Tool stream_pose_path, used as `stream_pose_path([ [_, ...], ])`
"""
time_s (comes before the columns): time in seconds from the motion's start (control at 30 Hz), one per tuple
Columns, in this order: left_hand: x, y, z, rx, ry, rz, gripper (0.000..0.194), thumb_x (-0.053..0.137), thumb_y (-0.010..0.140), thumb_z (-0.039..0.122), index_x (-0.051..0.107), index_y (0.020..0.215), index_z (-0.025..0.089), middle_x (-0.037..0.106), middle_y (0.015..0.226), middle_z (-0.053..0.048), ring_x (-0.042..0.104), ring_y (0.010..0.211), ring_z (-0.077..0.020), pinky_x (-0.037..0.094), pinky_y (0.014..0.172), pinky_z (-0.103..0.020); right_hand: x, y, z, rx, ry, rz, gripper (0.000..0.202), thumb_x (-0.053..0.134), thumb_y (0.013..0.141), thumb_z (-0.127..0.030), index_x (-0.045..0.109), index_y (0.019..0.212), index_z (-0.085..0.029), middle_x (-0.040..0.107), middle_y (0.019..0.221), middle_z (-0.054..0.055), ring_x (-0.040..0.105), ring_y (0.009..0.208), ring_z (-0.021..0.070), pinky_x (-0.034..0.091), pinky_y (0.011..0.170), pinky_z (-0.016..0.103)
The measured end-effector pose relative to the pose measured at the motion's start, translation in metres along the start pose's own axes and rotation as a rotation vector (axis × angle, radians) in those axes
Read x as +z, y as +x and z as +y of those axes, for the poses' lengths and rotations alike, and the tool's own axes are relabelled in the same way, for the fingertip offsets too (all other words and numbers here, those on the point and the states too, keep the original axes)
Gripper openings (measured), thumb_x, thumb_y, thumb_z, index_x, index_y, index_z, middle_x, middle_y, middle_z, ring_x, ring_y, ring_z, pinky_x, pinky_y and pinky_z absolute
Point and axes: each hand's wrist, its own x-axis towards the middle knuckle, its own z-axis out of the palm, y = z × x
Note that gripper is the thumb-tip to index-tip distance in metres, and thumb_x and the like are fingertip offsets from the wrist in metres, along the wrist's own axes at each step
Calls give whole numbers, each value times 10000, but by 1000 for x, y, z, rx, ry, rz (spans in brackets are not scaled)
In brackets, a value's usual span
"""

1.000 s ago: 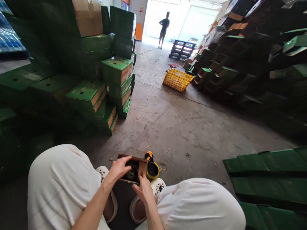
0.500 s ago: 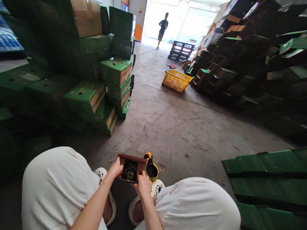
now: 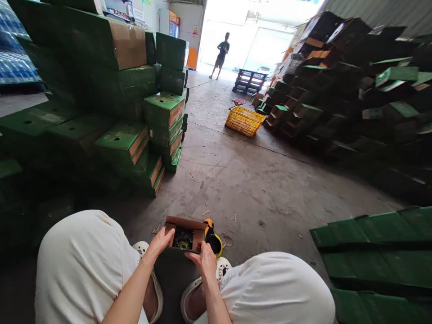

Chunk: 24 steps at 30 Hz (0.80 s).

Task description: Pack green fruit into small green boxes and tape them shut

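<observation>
Between my knees I hold a small open cardboard box (image 3: pixel 189 221), its flaps raised. Inside lies a dark item with a yellow-green part (image 3: pixel 184 244), perhaps in clear plastic; its kind I cannot make out. My left hand (image 3: pixel 159 243) grips the box's left side. At the right near corner, my right hand (image 3: pixel 204 258) has its fingers on the side flap and its thumb along the lower edge. On the floor just right of the box is a tape dispenser-like object (image 3: pixel 215 243), black and yellow with an orange part, partly hidden by the box.
Stacked green cartons (image 3: pixel 165 108) rise on the left, and dark piled boxes (image 3: pixel 313 103) line the right. A yellow plastic crate (image 3: pixel 245 121) stands ahead, near a pallet (image 3: pixel 250 82). A person (image 3: pixel 221 55) is by the bright doorway. Green boxes (image 3: pixel 371 252) lie at lower right.
My view has tilted up slightly, so the background sits lower. Both hands stay on the box; my right hand has shifted slightly at its corner. The distant person's legs are now apart.
</observation>
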Motion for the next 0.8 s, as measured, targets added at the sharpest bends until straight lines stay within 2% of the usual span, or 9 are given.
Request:
stream_pose_path([
  [0.1,-2,1,-2,-11,-92,-93,939,803,754,526,517,1522,70,598,1522,-239,608,1387,-361,509,1103,-365,1,1,-2,-12,-34,63,424,877,758,-472,712,1058,-222,710,1095,93,712,1025,277,465,797,278],
  [0.2,-4,-2,-11,25,-245,-264,1132,920,549,398,496,1546,68,571,1550,-241,620,1362,-374,533,1079,-363,-2,3,1,-50,-41,-55,284,861,759,-391,742,940,-207,728,1042,82,711,973,255,456,796,274],
  [0.3,-6,-8,-20,89,-326,-379,1163,940,471,326,527,1537,109,606,1519,-221,636,1330,-366,546,1067,-388,-6,5,7,-62,36,-175,142,817,750,-279,776,861,-200,760,1002,65,713,950,243,452,792,273],
  [0.4,-9,-12,-26,127,-332,-443,1165,953,462,294,537,1541,159,681,1429,-189,659,1287,-340,541,1069,-403,-7,9,15,-39,176,-214,211,801,724,-245,808,930,-198,788,1001,58,725,969,257,472,807,278],
  [0.47,-11,-12,-28,97,-317,-412,1160,962,475,319,539,1540,141,713,1367,-203,695,1225,-333,561,1029,-397,-6,13,20,-36,266,-217,297,808,709,-257,809,998,-193,796,1030,68,732,982,273,493,829,294],
  [0.53,-13,-11,-26,62,-296,-331,1144,962,509,377,537,1538,113,738,1311,-214,726,1174,-331,580,986,-383,-2,16,23,-33,343,-183,354,808,699,-270,802,1043,-186,797,1058,83,733,1014,293,509,868,320],
  [0.67,-15,-9,-15,107,-111,-96,932,880,693,511,577,1501,160,782,1248,-150,712,1227,-328,540,1050,-393,7,24,19,28,390,59,527,800,728,-398,754,1184,-136,756,1154,162,697,1118,356,508,969,393],
  [0.73,-14,-9,-10,113,29,53,862,850,749,514,572,1498,192,759,1306,-144,671,1297,-336,506,1085,-409,12,26,14,57,377,180,703,767,764,-495,673,1331,-92,715,1232,210,663,1162,390,483,1014,443],
  [0.8,-12,-10,-7,110,106,144,843,840,773,497,553,1506,196,721,1372,-166,644,1335,-347,494,1086,-415,16,26,11,53,398,229,824,723,797,-557,569,1444,-71,690,1279,226,640,1189,397,455,1042,468],
])
